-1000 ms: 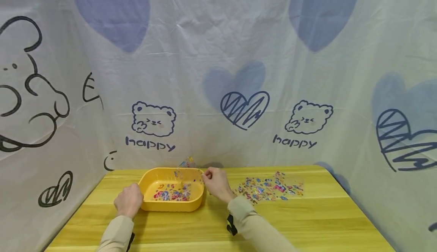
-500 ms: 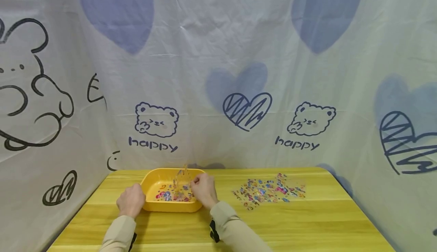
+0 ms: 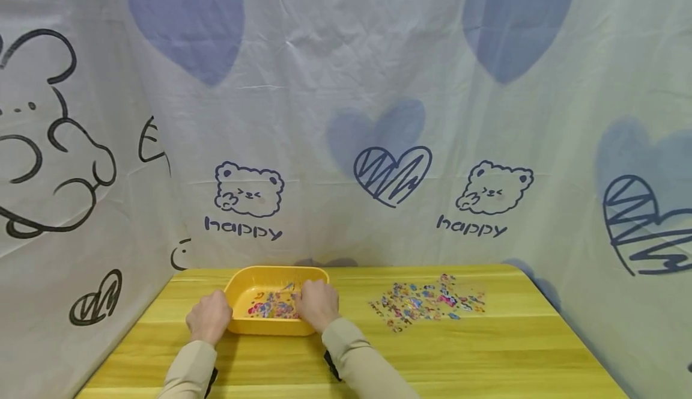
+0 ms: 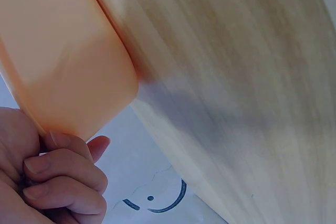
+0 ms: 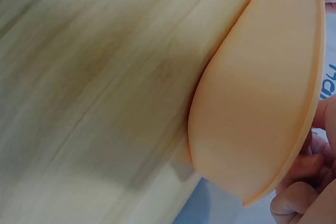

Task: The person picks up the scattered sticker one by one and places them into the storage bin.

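A yellow plastic basin (image 3: 270, 327) stands at the left of the table. My left hand (image 3: 209, 316) grips its left rim; in the left wrist view the curled fingers (image 4: 65, 169) hold the basin's edge. My right hand (image 3: 319, 306) reaches over the right rim, fingers curled, pinching a clear sticker sheet (image 3: 281, 304) with small colourful figures, low inside the basin. More colourful stickers show on the basin's floor under it. In the right wrist view the basin wall (image 5: 252, 93) hides the sheet, and the curled fingers (image 5: 304, 167) show behind the rim.
On the table (image 3: 443, 357), right of the basin, lie clear sticker sheets (image 3: 416, 304) with many small colourful prints, spread flat and overlapping. A white curtain (image 3: 335, 86) with hearts and bears hangs behind the table and at both sides.
My right hand has moved left and over the basin, bringing the sticker sheet from upright above the rim down inside. My left hand stays on the left rim.
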`<act>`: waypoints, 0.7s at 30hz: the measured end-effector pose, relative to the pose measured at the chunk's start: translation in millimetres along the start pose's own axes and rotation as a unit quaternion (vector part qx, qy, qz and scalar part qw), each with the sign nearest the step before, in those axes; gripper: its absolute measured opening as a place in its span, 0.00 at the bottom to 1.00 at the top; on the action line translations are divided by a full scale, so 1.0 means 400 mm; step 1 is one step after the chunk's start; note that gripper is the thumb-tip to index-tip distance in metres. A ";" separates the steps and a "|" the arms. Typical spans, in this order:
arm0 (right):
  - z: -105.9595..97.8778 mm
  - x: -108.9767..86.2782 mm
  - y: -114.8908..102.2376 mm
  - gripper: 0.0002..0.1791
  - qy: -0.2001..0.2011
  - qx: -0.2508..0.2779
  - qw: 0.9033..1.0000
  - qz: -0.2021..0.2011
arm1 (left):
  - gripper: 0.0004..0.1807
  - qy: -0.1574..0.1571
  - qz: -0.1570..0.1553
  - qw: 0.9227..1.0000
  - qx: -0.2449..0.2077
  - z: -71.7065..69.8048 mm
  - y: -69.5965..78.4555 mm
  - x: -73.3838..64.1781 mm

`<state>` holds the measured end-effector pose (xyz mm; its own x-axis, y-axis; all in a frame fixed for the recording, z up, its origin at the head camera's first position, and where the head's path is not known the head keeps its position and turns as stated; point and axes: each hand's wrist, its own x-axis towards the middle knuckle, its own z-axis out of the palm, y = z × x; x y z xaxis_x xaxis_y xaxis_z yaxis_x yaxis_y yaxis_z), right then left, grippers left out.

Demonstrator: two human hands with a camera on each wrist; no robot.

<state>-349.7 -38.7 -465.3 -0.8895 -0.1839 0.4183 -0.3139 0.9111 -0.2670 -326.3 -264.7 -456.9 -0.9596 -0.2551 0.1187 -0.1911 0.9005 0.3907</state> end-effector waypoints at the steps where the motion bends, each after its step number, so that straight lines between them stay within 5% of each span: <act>1: 0.000 -0.001 0.000 0.32 0.000 -0.016 1.000 -0.006 | 0.09 0.000 0.000 1.000 0.000 0.000 0.001 0.000; 8: -0.002 -0.009 -0.001 0.32 -0.013 -0.051 0.998 -0.021 | 0.10 -0.005 0.005 1.000 -0.003 0.003 0.011 0.000; 21: -0.012 -0.009 0.045 0.31 -0.025 0.062 0.995 -0.071 | 0.10 -0.008 -0.001 1.000 0.000 0.001 0.006 0.003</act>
<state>-350.8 -19.7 -467.4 -0.8479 -0.3283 0.4162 -0.4729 0.8232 -0.3141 -327.9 -262.9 -456.2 -0.9624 -0.2517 0.1021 -0.1939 0.8999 0.3907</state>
